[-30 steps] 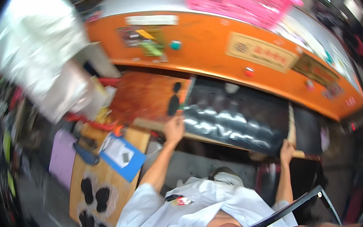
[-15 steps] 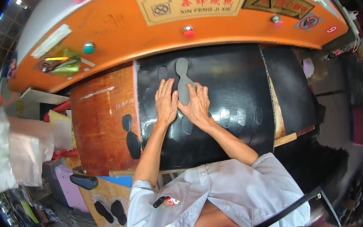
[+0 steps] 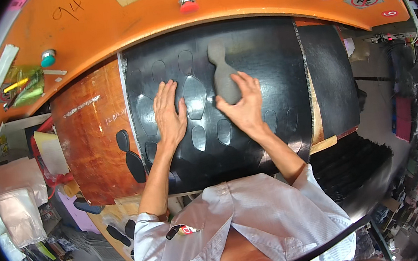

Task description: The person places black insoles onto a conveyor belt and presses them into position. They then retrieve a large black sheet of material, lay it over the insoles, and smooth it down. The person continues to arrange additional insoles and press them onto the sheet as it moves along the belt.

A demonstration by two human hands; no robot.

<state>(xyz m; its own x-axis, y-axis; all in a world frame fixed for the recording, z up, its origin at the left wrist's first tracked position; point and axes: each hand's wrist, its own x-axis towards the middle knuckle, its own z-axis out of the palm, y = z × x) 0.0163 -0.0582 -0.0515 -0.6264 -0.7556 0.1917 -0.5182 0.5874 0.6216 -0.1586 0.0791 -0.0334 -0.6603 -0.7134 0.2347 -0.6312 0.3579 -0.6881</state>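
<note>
A grey sole-shaped cutting die point(image 3: 225, 79), narrow at its waist, lies on a black rubber sheet point(image 3: 266, 45). My right hand point(image 3: 245, 104) grips its lower, wider part, thumb at the left edge and fingers at the right edge. My left hand point(image 3: 169, 115) rests flat on the sheet to the left of the die, fingers stretched out, holding nothing. Between my hands is a large sole outline point(image 3: 195, 97) marked in the sheet, with a smaller oval outline point(image 3: 185, 62) above it. Several more small outlines run in a row near my wrists.
An orange machine beam point(image 3: 143, 21) with red and green buttons spans the far side. Left of the sheet is a reddish-brown board point(image 3: 89, 129) bearing two black sole pieces point(image 3: 134, 165). Another black sheet point(image 3: 332, 84) lies at right. Plastic bags point(image 3: 18, 216) hang at far left.
The die has moved right across the sheet with my right hand. My left hand has moved away from it to the left, uncovering sole outlines. The whole view has shifted.
</note>
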